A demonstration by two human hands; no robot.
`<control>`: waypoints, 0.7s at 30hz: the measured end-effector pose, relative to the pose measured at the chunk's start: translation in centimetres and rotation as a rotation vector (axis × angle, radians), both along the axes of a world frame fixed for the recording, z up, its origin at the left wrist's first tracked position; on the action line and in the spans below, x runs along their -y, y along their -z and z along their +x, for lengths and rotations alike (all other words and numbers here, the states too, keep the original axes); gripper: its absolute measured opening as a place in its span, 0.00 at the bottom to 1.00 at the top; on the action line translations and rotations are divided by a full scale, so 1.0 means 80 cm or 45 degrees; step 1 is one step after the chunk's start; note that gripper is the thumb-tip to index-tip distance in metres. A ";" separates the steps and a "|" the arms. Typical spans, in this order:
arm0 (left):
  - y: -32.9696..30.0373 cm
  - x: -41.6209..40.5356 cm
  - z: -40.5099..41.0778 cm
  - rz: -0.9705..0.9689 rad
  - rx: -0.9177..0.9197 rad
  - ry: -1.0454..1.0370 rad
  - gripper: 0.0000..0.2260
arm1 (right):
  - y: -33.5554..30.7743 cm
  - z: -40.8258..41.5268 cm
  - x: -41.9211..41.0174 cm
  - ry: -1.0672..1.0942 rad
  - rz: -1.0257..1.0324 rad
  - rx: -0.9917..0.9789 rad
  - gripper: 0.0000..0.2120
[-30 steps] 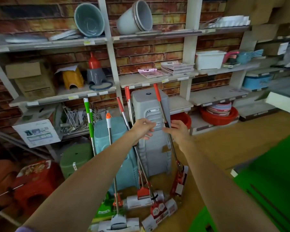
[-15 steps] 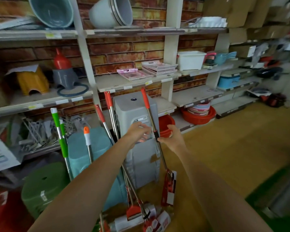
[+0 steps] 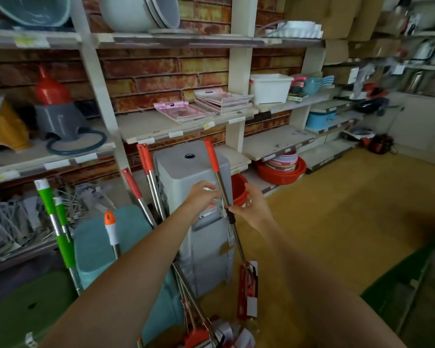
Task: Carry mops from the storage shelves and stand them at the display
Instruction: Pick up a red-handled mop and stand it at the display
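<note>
A mop with a red grip and steel pole [image 3: 217, 175] leans against a grey stool stack [image 3: 186, 169], its red head [image 3: 248, 288] down on the floor. My right hand [image 3: 253, 209] pinches the pole at its black collar. My left hand [image 3: 202, 195] curls its fingers against the pole just above. Two more red-grip mops [image 3: 146, 167] lean to the left, their heads [image 3: 199, 335] bunched at the bottom edge. An orange-tipped mop [image 3: 110, 228] and two green-handled ones [image 3: 48, 199] stand further left.
White shelves [image 3: 176, 129] on a brick wall carry basins, trays and a white tub [image 3: 270, 87]. A teal stool [image 3: 126, 237] and a green stool [image 3: 28, 310] stand at the left. A red bucket [image 3: 239, 189] sits behind the pole. Wooden floor [image 3: 337, 209] spreads right; a green crate [image 3: 412, 285] is near.
The view has swung to the right and slightly closer. Both hands stay at the same mop pole, and the mop has kept its lean against the grey stools.
</note>
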State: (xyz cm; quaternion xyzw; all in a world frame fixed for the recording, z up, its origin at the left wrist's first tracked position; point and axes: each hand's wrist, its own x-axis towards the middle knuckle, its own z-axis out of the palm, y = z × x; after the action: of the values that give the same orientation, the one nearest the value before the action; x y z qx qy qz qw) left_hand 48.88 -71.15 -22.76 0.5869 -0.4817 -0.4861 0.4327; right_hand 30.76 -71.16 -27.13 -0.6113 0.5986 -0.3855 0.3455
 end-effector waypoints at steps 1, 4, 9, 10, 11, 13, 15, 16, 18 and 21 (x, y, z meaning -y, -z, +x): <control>0.006 0.012 -0.001 -0.004 -0.014 -0.008 0.12 | 0.013 -0.003 0.019 -0.005 0.014 0.035 0.53; 0.016 0.037 -0.001 -0.015 -0.065 -0.030 0.14 | 0.017 -0.004 0.038 -0.024 0.051 0.068 0.52; 0.032 0.090 -0.002 0.028 -0.047 -0.112 0.16 | 0.019 -0.009 0.088 -0.110 0.063 0.008 0.38; 0.034 0.102 -0.001 0.045 -0.041 -0.119 0.16 | 0.021 -0.008 0.102 -0.130 0.063 0.005 0.35; 0.036 0.114 0.000 0.059 -0.034 -0.125 0.16 | 0.027 -0.007 0.118 -0.147 0.064 0.001 0.34; 0.042 0.142 0.000 0.068 -0.020 -0.171 0.16 | 0.037 0.001 0.148 -0.161 0.079 0.011 0.38; 0.046 0.169 -0.005 0.055 -0.007 -0.244 0.16 | 0.070 0.003 0.191 -0.185 0.117 0.065 0.45; 0.047 0.182 -0.009 0.042 0.002 -0.277 0.15 | 0.084 0.005 0.210 -0.208 0.130 0.080 0.47; 0.049 0.210 -0.017 0.010 0.009 -0.334 0.15 | 0.076 0.011 0.228 -0.249 0.152 0.086 0.47; 0.054 0.248 -0.025 -0.008 0.011 -0.402 0.19 | 0.077 0.019 0.262 -0.295 0.211 0.115 0.46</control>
State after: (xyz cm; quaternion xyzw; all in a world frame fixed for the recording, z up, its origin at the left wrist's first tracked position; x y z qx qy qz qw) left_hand 46.91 -90.98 -27.07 0.6561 -0.3866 -0.4080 0.5036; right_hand 32.28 -92.16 -33.25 -0.6275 0.5377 -0.3197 0.4635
